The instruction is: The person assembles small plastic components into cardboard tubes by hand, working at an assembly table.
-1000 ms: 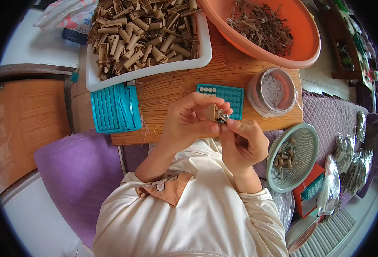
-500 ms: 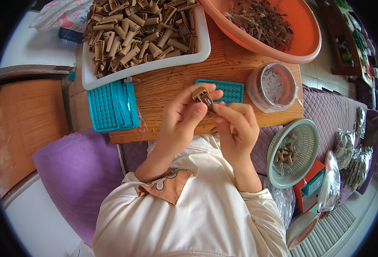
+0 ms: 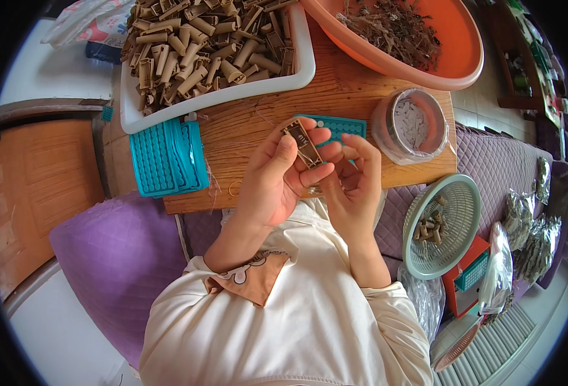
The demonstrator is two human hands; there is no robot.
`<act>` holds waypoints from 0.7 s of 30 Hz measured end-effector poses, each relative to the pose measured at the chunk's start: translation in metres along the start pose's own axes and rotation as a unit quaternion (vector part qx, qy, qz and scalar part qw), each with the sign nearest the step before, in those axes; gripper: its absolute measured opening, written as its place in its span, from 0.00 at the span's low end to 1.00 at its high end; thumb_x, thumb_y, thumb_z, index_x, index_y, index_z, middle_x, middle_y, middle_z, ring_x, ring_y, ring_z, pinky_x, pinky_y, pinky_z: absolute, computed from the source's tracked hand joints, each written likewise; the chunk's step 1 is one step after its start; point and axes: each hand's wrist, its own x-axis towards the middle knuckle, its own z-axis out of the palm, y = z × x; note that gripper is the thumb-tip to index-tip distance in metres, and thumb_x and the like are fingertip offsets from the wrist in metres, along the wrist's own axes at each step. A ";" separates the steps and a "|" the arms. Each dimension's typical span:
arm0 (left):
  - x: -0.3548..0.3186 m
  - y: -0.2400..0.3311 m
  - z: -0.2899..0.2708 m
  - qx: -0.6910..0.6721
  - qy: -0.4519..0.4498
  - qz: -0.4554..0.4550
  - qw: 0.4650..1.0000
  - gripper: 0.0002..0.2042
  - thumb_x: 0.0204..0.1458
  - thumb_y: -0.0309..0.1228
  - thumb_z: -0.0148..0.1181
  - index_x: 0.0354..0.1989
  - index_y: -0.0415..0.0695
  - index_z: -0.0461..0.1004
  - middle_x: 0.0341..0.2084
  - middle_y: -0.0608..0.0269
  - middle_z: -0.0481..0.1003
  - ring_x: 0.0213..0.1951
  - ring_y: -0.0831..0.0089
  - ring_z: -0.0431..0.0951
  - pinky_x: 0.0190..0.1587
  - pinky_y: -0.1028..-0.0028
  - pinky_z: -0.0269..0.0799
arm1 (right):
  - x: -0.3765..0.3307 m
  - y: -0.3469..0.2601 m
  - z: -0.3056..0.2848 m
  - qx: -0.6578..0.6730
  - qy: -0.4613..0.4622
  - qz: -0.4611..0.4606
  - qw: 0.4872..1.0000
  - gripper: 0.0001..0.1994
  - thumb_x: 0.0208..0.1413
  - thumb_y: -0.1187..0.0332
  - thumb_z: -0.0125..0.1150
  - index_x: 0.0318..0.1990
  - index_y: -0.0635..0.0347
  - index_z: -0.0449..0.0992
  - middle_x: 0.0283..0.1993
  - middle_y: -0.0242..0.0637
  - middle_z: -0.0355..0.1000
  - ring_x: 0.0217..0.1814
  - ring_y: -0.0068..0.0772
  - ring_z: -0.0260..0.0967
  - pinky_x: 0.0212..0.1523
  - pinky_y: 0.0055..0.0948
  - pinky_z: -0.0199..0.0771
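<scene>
My left hand [image 3: 272, 172] holds a small brown plastic casing [image 3: 304, 145] between thumb and fingers, its hollow side turned up. Thin metal parts show inside the hollow. Close against its lower right side is my right hand [image 3: 354, 183], fingers curled but apart; no held thing shows in it, and I cannot tell whether it touches the casing. Behind the hands, a teal tray with round pockets [image 3: 343, 126] lies on the wooden table [image 3: 245, 148], partly hidden by my fingers.
A white bin [image 3: 219, 94] heaped with brown casings [image 3: 197, 48] stands at the far left, beside stacked teal trays [image 3: 162, 161]. An orange basin [image 3: 460, 67] holds tangled brown metal-like pieces. A tub [image 3: 387, 122] contains small pale pieces. At right, a grey-green basket [image 3: 467, 225] holds several casings.
The casing has turned in my left hand, so its hollow now faces up more fully. My right fingers have drawn back from its opening and spread.
</scene>
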 end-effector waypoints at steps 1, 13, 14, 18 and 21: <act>0.002 0.001 -0.006 -0.026 -0.027 -0.039 0.999 0.16 0.55 0.35 0.41 0.48 0.38 0.59 0.42 0.54 0.68 0.44 0.63 0.70 0.42 0.71 0.73 | 0.001 -0.002 -0.001 0.004 -0.001 0.033 0.999 0.24 0.39 0.88 0.53 0.48 0.64 0.58 0.32 0.34 0.64 0.27 0.18 0.64 0.23 0.15 0.65; 0.002 -0.013 -0.017 0.136 -0.027 0.012 0.990 0.16 0.54 0.34 0.44 0.48 0.38 0.60 0.41 0.55 0.68 0.42 0.67 0.71 0.45 0.71 0.69 | 0.011 0.004 -0.004 0.088 -0.063 0.096 0.989 0.23 0.39 0.82 0.54 0.48 0.64 0.59 0.41 0.41 0.67 0.37 0.27 0.68 0.39 0.23 0.69; 0.001 -0.016 -0.018 0.216 -0.035 0.047 0.975 0.17 0.54 0.35 0.45 0.49 0.37 0.60 0.41 0.53 0.69 0.41 0.66 0.72 0.44 0.70 0.69 | 0.010 0.006 -0.002 0.088 -0.063 0.097 0.989 0.23 0.39 0.82 0.54 0.48 0.64 0.59 0.41 0.41 0.67 0.37 0.27 0.68 0.39 0.23 0.69; -0.001 -0.022 -0.023 0.352 -0.022 0.090 0.931 0.13 0.54 0.28 0.45 0.47 0.39 0.62 0.36 0.58 0.71 0.37 0.78 0.71 0.42 0.79 0.66 | 0.010 0.024 -0.001 0.049 -0.062 0.134 0.988 0.16 0.39 0.80 0.56 0.39 0.66 0.62 0.36 0.38 0.67 0.38 0.22 0.66 0.38 0.21 0.69; -0.008 -0.028 -0.027 0.332 0.014 0.044 0.942 0.13 0.54 0.27 0.45 0.47 0.39 0.62 0.35 0.60 0.71 0.35 0.80 0.70 0.40 0.80 0.66 | 0.007 0.041 -0.007 0.078 -0.093 0.203 0.972 0.14 0.39 0.79 0.58 0.35 0.65 0.63 0.33 0.35 0.67 0.35 0.19 0.65 0.35 0.20 0.69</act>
